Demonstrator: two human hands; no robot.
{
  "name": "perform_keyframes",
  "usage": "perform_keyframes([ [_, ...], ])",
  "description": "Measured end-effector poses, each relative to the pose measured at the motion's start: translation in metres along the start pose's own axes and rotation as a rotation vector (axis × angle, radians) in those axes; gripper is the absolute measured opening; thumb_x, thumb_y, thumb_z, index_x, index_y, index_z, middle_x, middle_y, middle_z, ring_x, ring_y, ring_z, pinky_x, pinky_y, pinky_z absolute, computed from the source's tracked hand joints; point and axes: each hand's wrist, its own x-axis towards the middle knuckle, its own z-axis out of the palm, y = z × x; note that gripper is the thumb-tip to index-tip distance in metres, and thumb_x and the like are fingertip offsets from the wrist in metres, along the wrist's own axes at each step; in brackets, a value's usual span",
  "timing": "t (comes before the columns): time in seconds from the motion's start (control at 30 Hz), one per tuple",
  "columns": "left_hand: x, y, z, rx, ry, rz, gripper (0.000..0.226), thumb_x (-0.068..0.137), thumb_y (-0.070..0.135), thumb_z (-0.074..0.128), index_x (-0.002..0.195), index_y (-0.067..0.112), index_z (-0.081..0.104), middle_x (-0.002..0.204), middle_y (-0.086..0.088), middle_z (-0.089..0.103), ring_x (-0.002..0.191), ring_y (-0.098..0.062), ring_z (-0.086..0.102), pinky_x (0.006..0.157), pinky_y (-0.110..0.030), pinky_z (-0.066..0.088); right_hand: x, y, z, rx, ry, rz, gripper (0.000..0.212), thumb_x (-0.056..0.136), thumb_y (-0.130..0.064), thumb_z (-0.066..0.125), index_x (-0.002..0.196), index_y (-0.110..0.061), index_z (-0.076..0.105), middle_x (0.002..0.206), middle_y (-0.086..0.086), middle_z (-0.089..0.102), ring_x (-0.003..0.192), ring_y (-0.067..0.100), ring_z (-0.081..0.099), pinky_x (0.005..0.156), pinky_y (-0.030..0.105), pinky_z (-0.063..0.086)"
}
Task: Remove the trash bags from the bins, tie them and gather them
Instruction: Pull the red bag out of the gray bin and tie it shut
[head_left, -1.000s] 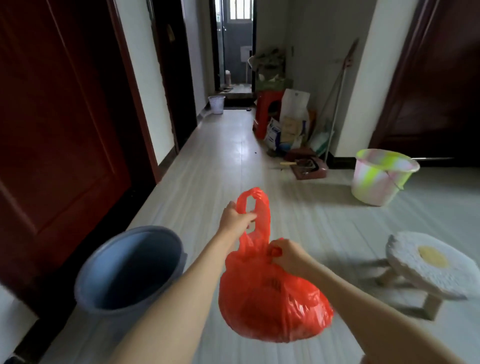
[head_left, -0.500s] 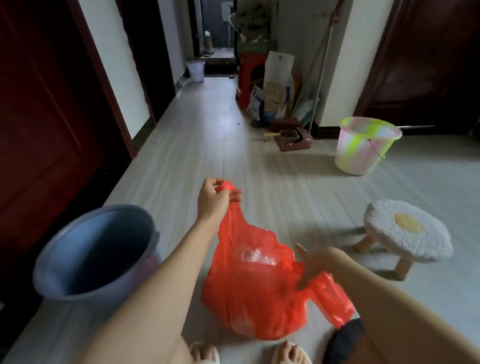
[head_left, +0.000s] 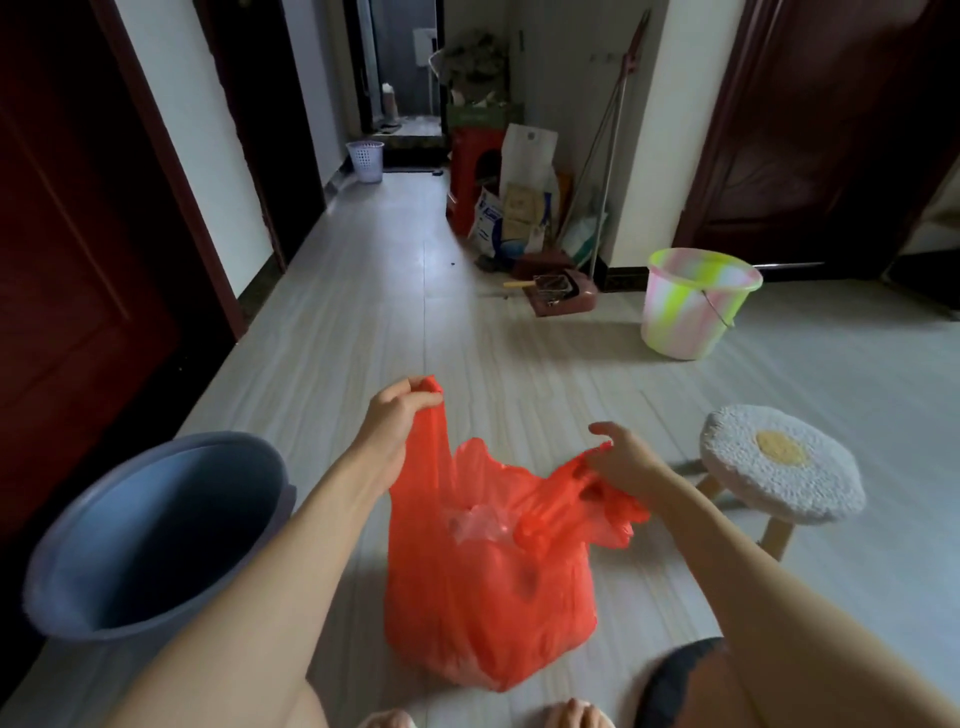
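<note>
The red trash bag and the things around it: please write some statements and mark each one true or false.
1. The left hand pinches one handle of the red trash bag. True.
2. The bag is tied shut. False: its mouth is open.
3. The bag sits inside the grey bin. False: it stands on the floor beside it.
4. The right hand grips the other handle. True.
5. The pink and green bucket lies tipped over. False: it stands upright.

Thin glossy plastic trash bag (head_left: 488, 587); matt plastic bin (head_left: 156, 530); fuzzy cloth-topped stool (head_left: 779, 462).
</note>
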Motion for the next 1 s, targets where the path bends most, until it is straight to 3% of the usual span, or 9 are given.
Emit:
perform_keyframes([
  [0.13, 0.000, -0.003, 0.003, -0.048, -0.137, -0.018, 0.027, 0.086, -0.003, 0.050, 0.075, 0.021, 0.054, 0.096, 0.003, 0.067, 0.079, -0.010, 0.055, 0.062, -0.026, 0.035, -0.002, -0.015, 0.002, -0.363, 0.187, -0.072, 0.029, 0.088, -0.018, 0.043, 0.111, -0.017, 0.059, 0.103, 0.011, 0.067, 0.098, 0.032, 0.061, 0.081, 0.035, 0.048],
  [0.27, 0.007, -0.007, -0.001, -0.120, -0.116, 0.025, 0.030, 0.085, -0.007, 0.050, 0.082, 0.022, 0.057, 0.097, 0.000, 0.066, 0.079, -0.012, 0.057, 0.061, -0.025, 0.040, 0.005, -0.025, 0.001, -0.511, 0.298, -0.080, 0.025, 0.091, -0.025, 0.043, 0.107, -0.018, 0.062, 0.104, 0.011, 0.067, 0.098, 0.032, 0.062, 0.075, 0.031, 0.044],
  [0.4, 0.017, -0.017, -0.002, 0.076, -0.133, 0.078, 0.051, 0.083, -0.007, 0.053, 0.115, 0.032, 0.053, 0.103, -0.004, 0.059, 0.082, -0.017, 0.058, 0.068, -0.028, 0.047, 0.010, -0.029, -0.001, -0.050, 0.125, -0.143, 0.033, 0.091, -0.023, 0.051, 0.124, -0.019, 0.053, 0.085, 0.007, 0.064, 0.063, 0.021, 0.062, 0.061, 0.024, 0.046],
  [0.5, 0.021, -0.026, 0.003, 0.336, -0.251, 0.134, 0.083, 0.085, -0.008, 0.052, 0.142, 0.043, 0.020, 0.132, -0.009, 0.050, 0.104, -0.023, 0.059, 0.076, -0.025, 0.050, 0.005, -0.031, -0.008, 0.296, -0.075, -0.227, 0.076, 0.084, 0.009, 0.053, 0.145, -0.020, 0.019, 0.105, 0.014, 0.054, 0.071, 0.013, 0.052, 0.060, 0.023, 0.044],
  [0.57, 0.019, -0.032, 0.008, 0.675, -0.387, 0.228, 0.097, 0.085, -0.003, 0.053, 0.137, 0.052, -0.008, 0.152, -0.004, 0.029, 0.117, -0.025, 0.055, 0.086, -0.028, 0.052, 0.002, -0.033, -0.008, 0.344, -0.095, -0.300, 0.083, 0.080, 0.022, 0.043, 0.146, -0.017, 0.012, 0.099, 0.005, 0.054, 0.064, 0.006, 0.055, 0.053, 0.017, 0.043],
  [0.63, 0.014, -0.035, 0.016, 0.886, -0.465, 0.280, 0.100, 0.085, 0.004, 0.053, 0.125, 0.057, -0.022, 0.154, -0.002, 0.024, 0.120, -0.027, 0.053, 0.096, -0.037, 0.048, 0.000, -0.035, -0.006, 0.291, -0.021, -0.302, 0.071, 0.082, 0.019, 0.043, 0.143, -0.011, 0.023, 0.094, -0.003, 0.056, 0.063, 0.001, 0.059, 0.054, 0.014, 0.045],
  [0.77, 0.008, -0.038, 0.023, 0.986, -0.429, 0.298, 0.083, 0.094, 0.011, 0.042, 0.136, 0.049, -0.019, 0.155, 0.006, 0.018, 0.106, -0.026, 0.059, 0.092, -0.037, 0.047, 0.005, -0.027, -0.002, -0.019, 0.288, -0.308, 0.024, 0.086, 0.001, 0.050, 0.105, 0.001, 0.065, 0.096, 0.017, 0.068, 0.088, 0.030, 0.063, 0.073, 0.030, 0.046],
  [0.9, 0.009, -0.041, 0.020, 0.934, -0.345, 0.293, 0.068, 0.099, 0.017, 0.032, 0.136, 0.050, -0.014, 0.147, -0.010, 0.039, 0.083, -0.022, 0.061, 0.090, -0.044, 0.048, 0.006, -0.018, -0.001, -0.048, 0.371, -0.332, 0.021, 0.094, -0.013, 0.045, 0.098, -0.005, 0.064, 0.104, 0.015, 0.061, 0.099, 0.028, 0.055, 0.076, 0.028, 0.038],
  [1.0, 0.010, -0.044, 0.017, 0.878, -0.290, 0.249, 0.064, 0.100, 0.019, 0.031, 0.139, 0.047, -0.012, 0.144, -0.001, 0.042, 0.088, -0.016, 0.056, 0.081, -0.033, 0.046, 0.013, -0.019, 0.006, 0.309, 0.321, -0.218, 0.026, 0.098, -0.014, 0.029, 0.079, -0.014, 0.048, 0.073, 0.016, 0.064, 0.061, 0.027, 0.063, 0.068, 0.040, 0.050],
])
